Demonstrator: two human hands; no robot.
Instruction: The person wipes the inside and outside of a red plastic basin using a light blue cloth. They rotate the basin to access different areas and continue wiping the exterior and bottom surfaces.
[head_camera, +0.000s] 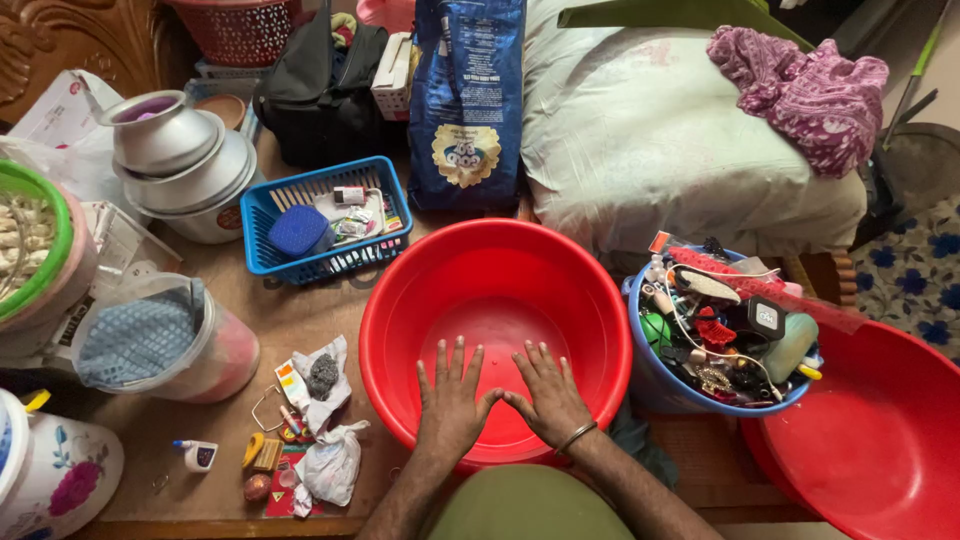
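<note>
Inside red basin, both hands flat.

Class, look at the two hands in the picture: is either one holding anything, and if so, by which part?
Nothing is held. The left hand and right hand lie flat, palms down, fingers spread, inside the red basin.

We see one red plastic basin — round, deep and glossy, with a thick rolled rim — standing upright on the wooden tabletop, its mouth open toward us. Its inside is bare and smooth, lit brighter on the far wall. It stands in the middle of the view, its near rim at the tabletop's front edge — nothing lies inside it.
</note>
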